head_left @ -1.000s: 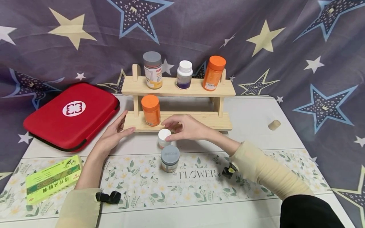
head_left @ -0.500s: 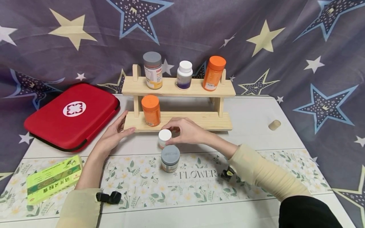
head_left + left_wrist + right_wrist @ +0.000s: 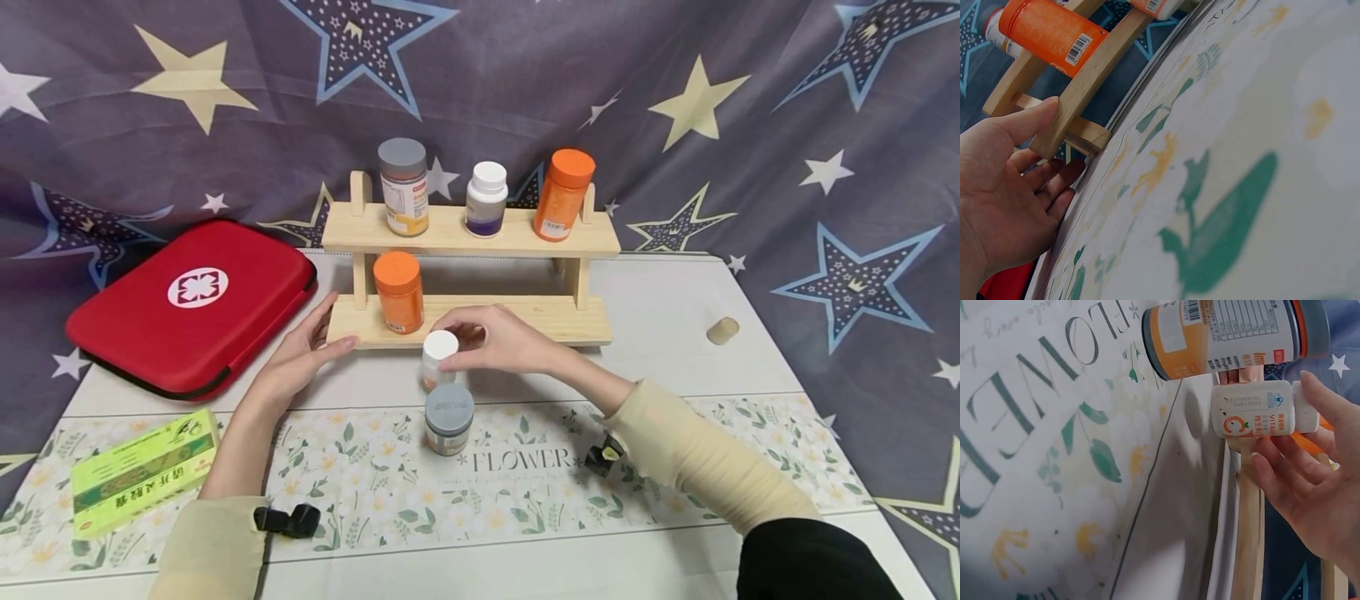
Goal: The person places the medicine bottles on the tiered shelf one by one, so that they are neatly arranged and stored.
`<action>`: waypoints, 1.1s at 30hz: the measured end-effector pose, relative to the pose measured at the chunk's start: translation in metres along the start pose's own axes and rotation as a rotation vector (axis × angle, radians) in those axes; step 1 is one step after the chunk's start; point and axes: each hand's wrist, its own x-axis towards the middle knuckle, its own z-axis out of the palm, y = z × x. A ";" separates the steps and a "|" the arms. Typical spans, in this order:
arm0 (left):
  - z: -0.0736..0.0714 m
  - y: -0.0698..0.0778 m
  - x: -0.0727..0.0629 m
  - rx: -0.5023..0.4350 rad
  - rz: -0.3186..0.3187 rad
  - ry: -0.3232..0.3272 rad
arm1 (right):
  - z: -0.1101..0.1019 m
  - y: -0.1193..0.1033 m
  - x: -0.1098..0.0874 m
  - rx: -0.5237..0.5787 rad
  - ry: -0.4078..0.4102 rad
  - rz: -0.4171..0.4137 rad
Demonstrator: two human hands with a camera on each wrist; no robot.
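Note:
My right hand (image 3: 506, 340) pinches a small white vitamin bottle (image 3: 437, 364) near its cap, in front of the lower shelf. In the right wrist view this bottle (image 3: 1254, 409) shows orange print, and its base looks slightly off the table, with a shadow beside it. A grey-lidded bottle (image 3: 448, 421) stands just in front of it. At the left end of the two-tier wooden rack (image 3: 517, 312), my left hand (image 3: 296, 350) grips the lower board. In the left wrist view, the thumb lies on the board (image 3: 1088, 87), with fingers curled below it.
An orange bottle (image 3: 400, 293) stands on the lower shelf. Above are a grey-lidded bottle (image 3: 403, 187), a white-capped bottle (image 3: 486, 200) and an orange bottle (image 3: 564, 196). A red first-aid case (image 3: 195, 308) and green box (image 3: 146, 471) lie left; a small beige cylinder (image 3: 722, 331) lies right.
The white bottle has risen slightly and shifted a little right, with my right fingers closing around its cap. My left hand has kept its place on the rack.

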 end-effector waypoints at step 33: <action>-0.001 0.000 -0.001 0.000 -0.003 -0.003 | -0.056 0.001 -0.005 -0.004 0.237 0.069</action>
